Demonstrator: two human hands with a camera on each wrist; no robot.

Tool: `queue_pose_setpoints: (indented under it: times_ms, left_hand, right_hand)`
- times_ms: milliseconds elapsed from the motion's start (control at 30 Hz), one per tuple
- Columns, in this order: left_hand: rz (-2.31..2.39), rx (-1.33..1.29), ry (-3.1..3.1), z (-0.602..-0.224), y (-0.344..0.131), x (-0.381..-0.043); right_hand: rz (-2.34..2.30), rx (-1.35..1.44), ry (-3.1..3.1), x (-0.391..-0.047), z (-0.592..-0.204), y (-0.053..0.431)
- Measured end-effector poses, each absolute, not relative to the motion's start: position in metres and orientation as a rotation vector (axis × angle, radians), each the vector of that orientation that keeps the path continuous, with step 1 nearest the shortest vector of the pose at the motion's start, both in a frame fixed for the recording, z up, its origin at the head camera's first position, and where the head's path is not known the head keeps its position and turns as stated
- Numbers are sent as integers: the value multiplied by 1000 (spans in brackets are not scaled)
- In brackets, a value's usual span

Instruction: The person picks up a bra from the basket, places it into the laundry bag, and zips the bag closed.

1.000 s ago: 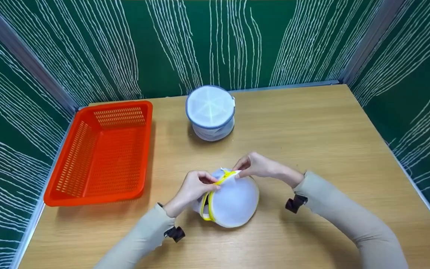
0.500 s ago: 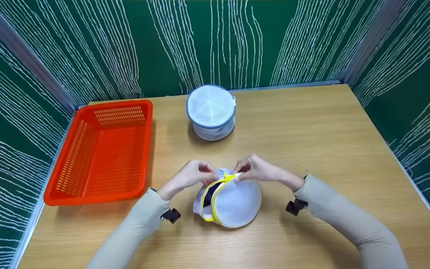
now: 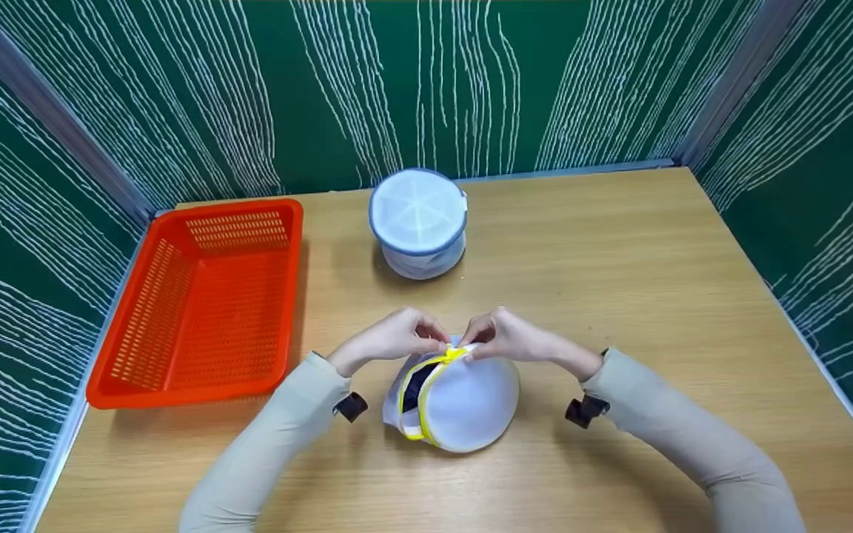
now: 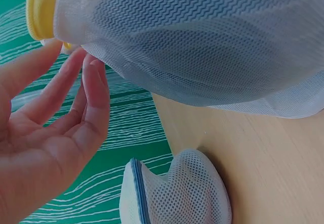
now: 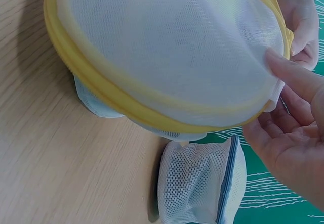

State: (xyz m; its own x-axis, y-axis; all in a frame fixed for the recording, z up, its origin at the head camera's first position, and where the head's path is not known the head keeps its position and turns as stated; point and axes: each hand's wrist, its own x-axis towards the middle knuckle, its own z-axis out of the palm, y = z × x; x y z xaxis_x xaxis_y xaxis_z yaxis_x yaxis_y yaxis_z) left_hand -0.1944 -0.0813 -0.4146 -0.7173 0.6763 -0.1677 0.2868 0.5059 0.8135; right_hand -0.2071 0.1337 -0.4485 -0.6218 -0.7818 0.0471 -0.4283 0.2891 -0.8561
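A white mesh laundry bag [image 3: 471, 407] with a yellow zipper [image 5: 132, 107] lies tilted on the table between my hands. The zipper gapes on its left side, showing a dark inside [image 3: 416, 389]. My left hand [image 3: 397, 337] pinches at the zipper's top with thumb and fingertips, right by the yellow slider [image 3: 453, 354]. Just to the right, my right hand [image 3: 512, 334] grips the bag's rim, its thumb [image 5: 291, 72] on the mesh face and its fingers behind. In the left wrist view, the left fingertips sit under the yellow edge [image 4: 41, 11].
Behind the hands stands a second, smaller mesh bag [image 3: 417, 215] with a blue-grey zipper [image 5: 228, 181]. An orange plastic basket [image 3: 226, 318] sits at the left of the wooden table [image 3: 604, 252]. Green panels with white streaks [image 3: 315, 89] border the table's back and sides.
My left hand let go of the zipper's left part, drew back and moved right to the slider beside my right hand. The zipper gap has widened. My right hand has kept its grip.
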Motion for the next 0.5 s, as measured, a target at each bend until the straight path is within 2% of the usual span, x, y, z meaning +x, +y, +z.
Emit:
queue_pose_setpoints:
  times_ms: [233,500]
  left_hand:
    - [1051,931,2276,-415,-79,-196]
    - [1029,891,2338,-412,-68,-191]
  right_hand:
    - [-1265,-1094,2195,-207,-450,133]
    - [-1274,-1096,2188,-208,-450,132]
